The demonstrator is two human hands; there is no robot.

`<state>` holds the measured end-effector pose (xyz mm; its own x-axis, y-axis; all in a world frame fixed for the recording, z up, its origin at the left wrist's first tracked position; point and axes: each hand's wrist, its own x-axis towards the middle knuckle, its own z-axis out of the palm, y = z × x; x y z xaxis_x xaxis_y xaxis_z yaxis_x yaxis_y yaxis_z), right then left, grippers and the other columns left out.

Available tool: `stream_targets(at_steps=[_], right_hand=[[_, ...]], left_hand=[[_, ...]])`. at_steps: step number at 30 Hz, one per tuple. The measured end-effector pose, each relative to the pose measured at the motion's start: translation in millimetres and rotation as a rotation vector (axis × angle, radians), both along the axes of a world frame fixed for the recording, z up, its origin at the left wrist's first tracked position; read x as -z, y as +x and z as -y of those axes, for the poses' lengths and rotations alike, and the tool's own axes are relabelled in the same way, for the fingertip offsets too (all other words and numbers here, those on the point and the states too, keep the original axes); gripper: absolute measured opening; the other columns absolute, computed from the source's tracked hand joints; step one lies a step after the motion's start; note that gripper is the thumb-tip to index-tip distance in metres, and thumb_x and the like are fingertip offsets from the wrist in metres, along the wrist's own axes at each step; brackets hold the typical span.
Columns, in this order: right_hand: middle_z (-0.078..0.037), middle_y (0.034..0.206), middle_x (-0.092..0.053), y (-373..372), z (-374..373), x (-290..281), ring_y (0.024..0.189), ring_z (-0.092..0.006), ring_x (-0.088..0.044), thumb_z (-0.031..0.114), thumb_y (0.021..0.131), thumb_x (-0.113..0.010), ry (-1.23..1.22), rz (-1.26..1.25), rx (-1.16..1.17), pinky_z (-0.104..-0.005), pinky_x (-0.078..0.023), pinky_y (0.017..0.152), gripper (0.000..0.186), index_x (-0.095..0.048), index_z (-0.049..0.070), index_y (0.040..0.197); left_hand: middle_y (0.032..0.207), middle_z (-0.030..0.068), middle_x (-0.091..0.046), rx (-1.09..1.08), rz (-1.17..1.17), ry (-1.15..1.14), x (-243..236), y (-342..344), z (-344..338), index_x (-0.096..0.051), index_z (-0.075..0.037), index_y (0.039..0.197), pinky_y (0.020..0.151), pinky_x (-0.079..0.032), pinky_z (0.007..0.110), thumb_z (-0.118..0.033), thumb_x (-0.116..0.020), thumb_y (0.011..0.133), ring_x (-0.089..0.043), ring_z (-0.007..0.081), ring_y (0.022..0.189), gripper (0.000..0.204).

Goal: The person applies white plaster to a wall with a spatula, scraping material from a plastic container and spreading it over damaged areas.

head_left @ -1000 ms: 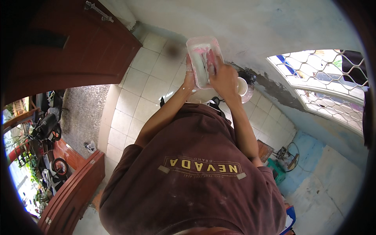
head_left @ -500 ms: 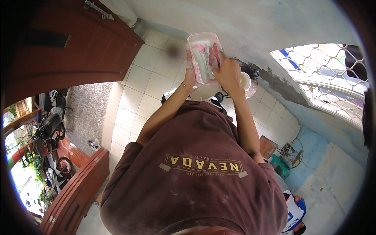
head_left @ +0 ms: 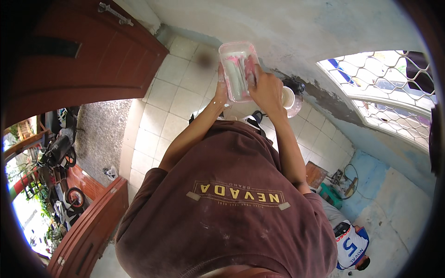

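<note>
A clear rectangular plastic tub (head_left: 224, 50) is held out in front of me, its walls smeared pink. Whitish paste (head_left: 238, 82) lies in it in a long streak, with pink at its top end. My left hand (head_left: 221, 90) is closed round the tub's left side, its fingers partly hidden beneath. My right hand (head_left: 268, 88) is closed over the right side of the tub, gripping a flat pink-red scraper (head_left: 251, 68) that dips inside. Much of the scraper is covered by the fingers, so its full shape does not show.
A wall with bare patches (head_left: 324, 95) and a grilled window (head_left: 384, 78) run along the right. A white round container (head_left: 287, 97) stands beyond my right wrist. A red-brown door (head_left: 88, 55) is at left. Another person (head_left: 351, 245) is low at right, near a green tool (head_left: 330, 195).
The tub has shifted slightly down and left. My right hand and the scraper have moved down a little against the tub's right side. More of the other person shows.
</note>
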<state>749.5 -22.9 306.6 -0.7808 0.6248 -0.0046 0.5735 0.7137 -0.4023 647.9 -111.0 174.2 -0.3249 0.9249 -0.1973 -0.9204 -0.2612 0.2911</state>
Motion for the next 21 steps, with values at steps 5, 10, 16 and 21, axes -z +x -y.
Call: stream_targets(at_steps=[5,10,16,21], right_hand=[[-0.025,0.071,-0.066,0,2,3,0.067,-0.0460,-0.067,0.020,0.092,-0.062,0.021,-0.064,-0.028,-0.0553,-0.052,0.064,0.022,-0.063,0.003,0.106],[-0.026,0.069,-0.066,-1,5,-5,0.065,-0.0469,-0.066,0.021,0.093,-0.062,0.018,-0.095,0.011,-0.0560,-0.052,0.063,0.023,-0.063,0.002,0.105],[-0.025,0.068,-0.066,-9,6,-5,0.065,-0.0466,-0.066,0.023,0.094,-0.061,0.052,-0.068,0.024,-0.0562,-0.052,0.062,0.023,-0.063,0.003,0.104],[-0.024,0.070,-0.067,-6,3,0,0.070,-0.0472,-0.068,0.027,0.095,-0.062,-0.008,-0.041,0.024,-0.0571,-0.053,0.066,0.029,-0.064,0.004,0.111]], left_hand=[[0.151,0.0096,-0.052,-0.010,-0.051,-0.043,0,1,-2,-0.038,-0.017,0.156,0.114,-0.049,0.046,-0.077,-0.031,0.100,-0.055,0.0271,0.135,0.083],[0.151,0.0107,-0.052,-0.015,-0.055,-0.005,5,0,0,-0.038,-0.017,0.156,0.114,-0.049,0.047,-0.076,-0.031,0.100,-0.055,0.0276,0.136,0.082],[0.150,0.0106,-0.053,-0.050,-0.048,-0.010,0,0,0,-0.039,-0.016,0.156,0.114,-0.048,0.046,-0.076,-0.032,0.100,-0.055,0.0286,0.136,0.082],[0.153,0.0104,-0.049,-0.035,-0.040,-0.028,-4,-3,-1,-0.035,-0.018,0.158,0.116,-0.046,0.045,-0.073,-0.034,0.101,-0.053,0.0293,0.138,0.080]])
